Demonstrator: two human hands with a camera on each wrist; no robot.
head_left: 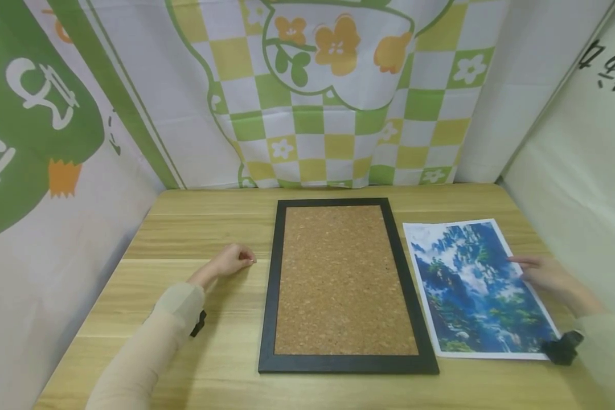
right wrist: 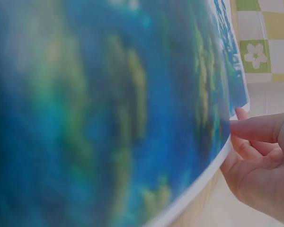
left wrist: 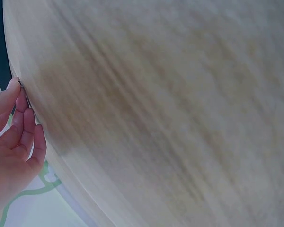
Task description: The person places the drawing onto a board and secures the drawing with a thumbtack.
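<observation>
Print (right wrist: 132,142), edge in right hand (right wrist: 262,161)

The print (head_left: 484,290) is smooth paper, the board (head_left: 343,279) rough cork.

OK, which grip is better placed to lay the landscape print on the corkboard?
Likely the right grip: it pinches the landscape print by its edge. The left grip is left of the corkboard, pinching a tiny object.
</observation>
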